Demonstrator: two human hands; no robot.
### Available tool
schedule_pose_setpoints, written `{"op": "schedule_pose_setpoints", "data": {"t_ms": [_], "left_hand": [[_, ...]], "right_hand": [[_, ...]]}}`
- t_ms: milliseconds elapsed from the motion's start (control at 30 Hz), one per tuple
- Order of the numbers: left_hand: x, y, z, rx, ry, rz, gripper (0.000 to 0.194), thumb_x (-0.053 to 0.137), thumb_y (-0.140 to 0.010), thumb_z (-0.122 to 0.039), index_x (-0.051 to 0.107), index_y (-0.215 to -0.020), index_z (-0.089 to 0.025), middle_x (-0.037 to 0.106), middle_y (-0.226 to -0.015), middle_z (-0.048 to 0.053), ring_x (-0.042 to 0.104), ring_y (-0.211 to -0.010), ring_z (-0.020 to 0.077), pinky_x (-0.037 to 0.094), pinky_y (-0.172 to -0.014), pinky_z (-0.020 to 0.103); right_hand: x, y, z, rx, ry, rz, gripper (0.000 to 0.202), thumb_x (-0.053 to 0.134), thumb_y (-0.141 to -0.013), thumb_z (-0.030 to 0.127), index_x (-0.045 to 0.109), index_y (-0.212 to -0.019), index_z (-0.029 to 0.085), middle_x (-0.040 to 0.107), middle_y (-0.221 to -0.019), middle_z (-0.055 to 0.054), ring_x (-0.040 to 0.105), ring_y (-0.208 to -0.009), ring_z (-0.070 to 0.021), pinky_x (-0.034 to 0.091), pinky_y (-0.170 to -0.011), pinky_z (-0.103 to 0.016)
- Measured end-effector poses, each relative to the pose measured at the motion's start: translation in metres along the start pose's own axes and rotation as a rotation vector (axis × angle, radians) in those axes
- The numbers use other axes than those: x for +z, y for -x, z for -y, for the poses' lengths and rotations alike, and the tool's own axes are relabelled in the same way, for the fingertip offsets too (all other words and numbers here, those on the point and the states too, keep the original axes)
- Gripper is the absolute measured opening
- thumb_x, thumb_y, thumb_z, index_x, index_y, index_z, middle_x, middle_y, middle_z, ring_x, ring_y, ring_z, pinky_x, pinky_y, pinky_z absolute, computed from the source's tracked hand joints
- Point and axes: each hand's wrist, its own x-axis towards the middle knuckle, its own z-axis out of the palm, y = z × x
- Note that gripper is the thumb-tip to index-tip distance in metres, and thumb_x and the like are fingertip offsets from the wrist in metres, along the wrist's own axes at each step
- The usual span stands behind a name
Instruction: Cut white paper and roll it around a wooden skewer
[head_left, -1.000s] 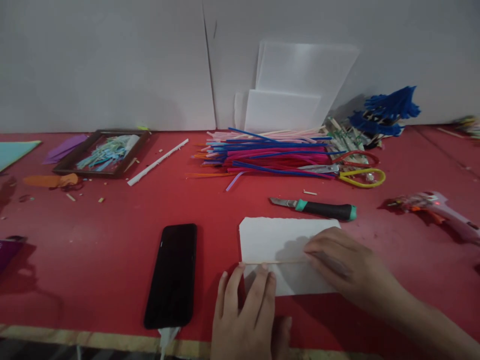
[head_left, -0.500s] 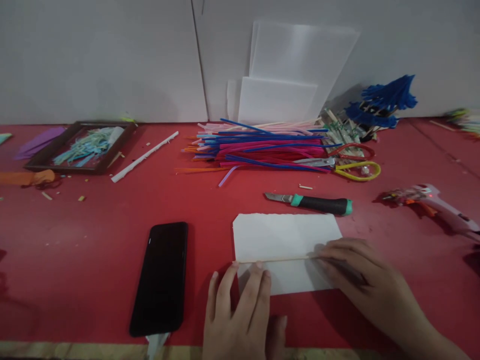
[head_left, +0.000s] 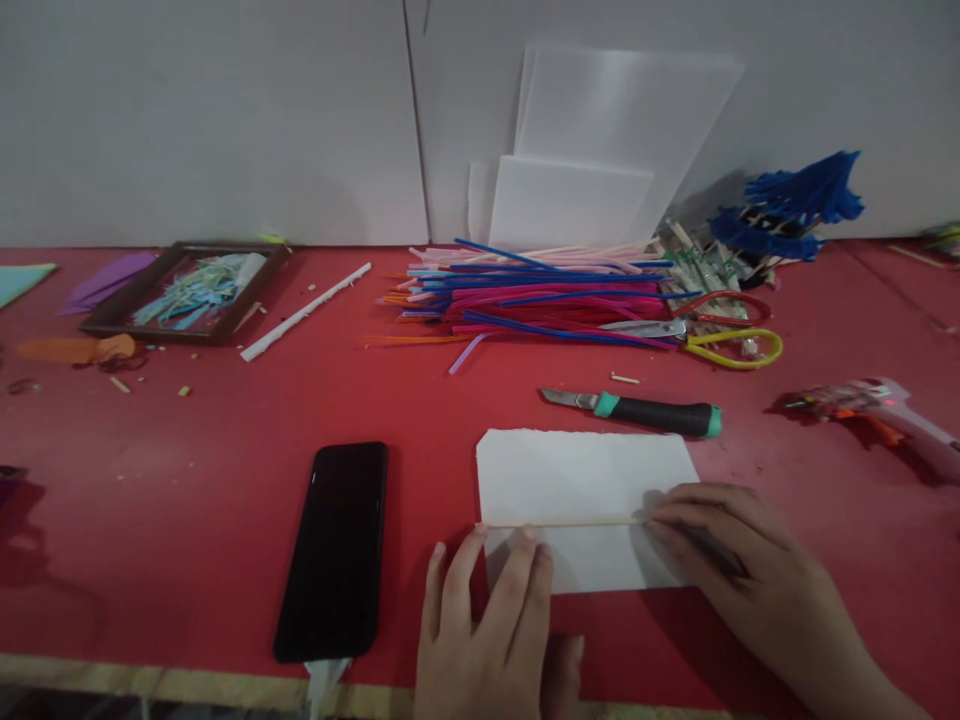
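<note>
A white rectangular board (head_left: 577, 465) lies flat on the red table, with a thin wooden stick (head_left: 585, 524) laid across its middle from left to right. My left hand (head_left: 491, 620) is spread, its fingertips touching the stick's left part and the board's left edge. The stick's right end is pinched between the thumb and fingers of my right hand (head_left: 739, 560), low over the board's right side. Just behind the board is a craft knife (head_left: 652, 412) with a black and green handle, blade pointing left.
A black phone (head_left: 334, 550) lies left of my left hand. Behind are pipe cleaners (head_left: 555, 295), scissors (head_left: 731, 348), a framed tray (head_left: 165, 330) and a white rod (head_left: 306, 312). At the right lies a glue gun (head_left: 885, 405). White sheets (head_left: 570, 205) lean on the wall.
The whole view has shifted slightly, so things appear a little further right. Both hands keep their places on the stick and board.
</note>
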Motion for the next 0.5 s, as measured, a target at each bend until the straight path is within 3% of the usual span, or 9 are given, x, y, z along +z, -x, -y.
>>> {"op": "schedule_pose_setpoints", "data": {"t_ms": [500], "left_hand": [[0.0019,0.0003,0.001,-0.003,-0.008,-0.021,0.036,0.059,-0.091,-0.041,0.071,-0.117,-0.019,0.069,-0.127,-0.003,0.052,-0.119,0.0305,0.021,-0.119,0.045]], "right_hand": [[-0.0016,0.0002,0.0024,-0.016,0.039,-0.006,0.008,0.058,-0.094,0.025,0.065,-0.091,0.026,0.063,-0.089,-0.004,0.063,-0.082,-0.0182,0.055,-0.068,-0.031]]}}
